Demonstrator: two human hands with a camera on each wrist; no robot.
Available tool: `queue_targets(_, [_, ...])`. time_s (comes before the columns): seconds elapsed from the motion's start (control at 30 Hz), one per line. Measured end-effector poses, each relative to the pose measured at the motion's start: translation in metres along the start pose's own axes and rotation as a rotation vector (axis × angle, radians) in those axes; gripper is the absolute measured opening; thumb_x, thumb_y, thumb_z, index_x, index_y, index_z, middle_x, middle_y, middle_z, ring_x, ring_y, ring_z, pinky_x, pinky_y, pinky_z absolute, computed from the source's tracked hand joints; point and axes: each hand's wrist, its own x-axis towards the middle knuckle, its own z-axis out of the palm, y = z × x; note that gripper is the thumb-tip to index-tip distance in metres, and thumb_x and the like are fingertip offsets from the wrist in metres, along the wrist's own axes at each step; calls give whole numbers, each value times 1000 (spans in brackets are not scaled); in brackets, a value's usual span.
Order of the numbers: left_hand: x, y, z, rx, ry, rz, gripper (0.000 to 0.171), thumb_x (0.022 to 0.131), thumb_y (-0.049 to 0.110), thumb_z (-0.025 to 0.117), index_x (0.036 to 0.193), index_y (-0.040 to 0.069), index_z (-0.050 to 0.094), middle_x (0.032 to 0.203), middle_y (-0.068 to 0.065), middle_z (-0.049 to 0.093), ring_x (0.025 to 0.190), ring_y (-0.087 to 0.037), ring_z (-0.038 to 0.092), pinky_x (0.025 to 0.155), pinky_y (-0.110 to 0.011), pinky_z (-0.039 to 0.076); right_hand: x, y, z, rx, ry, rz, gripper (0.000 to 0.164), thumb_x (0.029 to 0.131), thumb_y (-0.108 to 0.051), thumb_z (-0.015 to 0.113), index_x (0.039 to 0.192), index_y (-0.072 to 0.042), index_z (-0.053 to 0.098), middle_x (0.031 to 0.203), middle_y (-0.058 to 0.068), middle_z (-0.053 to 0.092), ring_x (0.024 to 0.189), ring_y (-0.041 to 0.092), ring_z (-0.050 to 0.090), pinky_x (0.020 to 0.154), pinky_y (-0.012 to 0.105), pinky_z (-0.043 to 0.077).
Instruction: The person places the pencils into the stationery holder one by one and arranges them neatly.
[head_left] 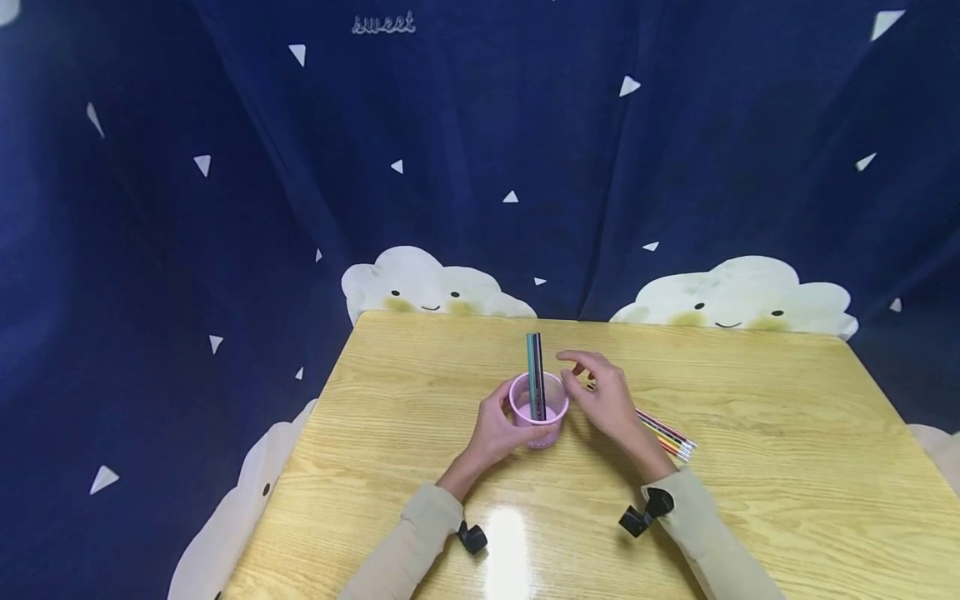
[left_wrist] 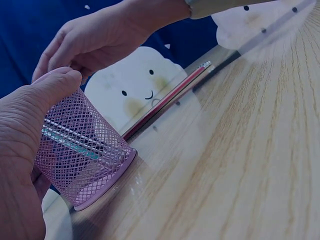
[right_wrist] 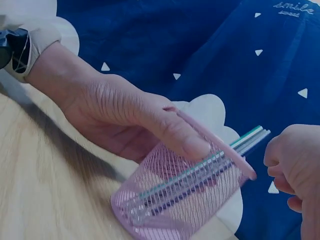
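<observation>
In the head view, a person's left hand (head_left: pixel 501 429) grips a pink mesh cup (head_left: pixel 556 393) on a wooden table (head_left: pixel 757 433), its forearm angled in from the bottom edge; green and dark upright pencils (head_left: pixel 535 367) stand inside. The right hand (head_left: pixel 604 398) is poised just beside the rim, index finger extended, thumb apart, holding nothing. Loose pencils (head_left: pixel 667 436) lie by its forearm.

In the left wrist view, the left thumb lies against the cup's upper wall, while the right hand arches downward beyond it, its fingertips partly hidden and their bend hard to judge.

In the right wrist view, the left thumb spans the mesh below the rim; the right fingers, loosely bent, are near the upright pencils' ends.
</observation>
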Motion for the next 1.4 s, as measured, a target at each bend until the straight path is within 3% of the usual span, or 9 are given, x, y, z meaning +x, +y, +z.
queue_targets(0.3, [3,1,0,-4,8,10,86,68,9,97,144,6,58,135,-10,68,124,-26,64,111,-49,51,-18,14,-17,-65,-8,47,30,92,0,72,122,-5,75,118,11,76,89,21,63,71,36,49])
queue_targets(0.57, [4,1,1,-3,18,9,86,68,9,97,144,6,59,135,-10,68,125,-25,64,111,-48,51,-35,24,-23,-103,9,-4,31,88,4,77,119,-1,76,120,15,76,95,28,66,83,23,48])
queue_targets(0.83, [6,2,0,-21,11,3,86,67,7,97,144,7,59,136,-9,67,125,-25,64,111,-43,51,-48,34,-29,-151,-12,-7,30,88,3,76,118,-1,76,121,16,75,95,30,64,79,32,45])
queue_targets(1.23, [-1,3,1,4,10,-41,86,68,10,98,144,8,58,136,-8,67,126,-24,63,110,-39,53,-76,49,-32,-197,-66,14,33,86,6,76,119,2,76,125,19,73,95,26,60,79,28,40])
queue_targets(1.4, [-1,2,2,-1,16,-29,85,68,10,98,144,8,59,135,-8,68,125,-24,64,109,-39,53,-85,52,-32,-230,-104,16,32,87,3,78,118,0,76,126,17,74,94,23,58,80,30,40])
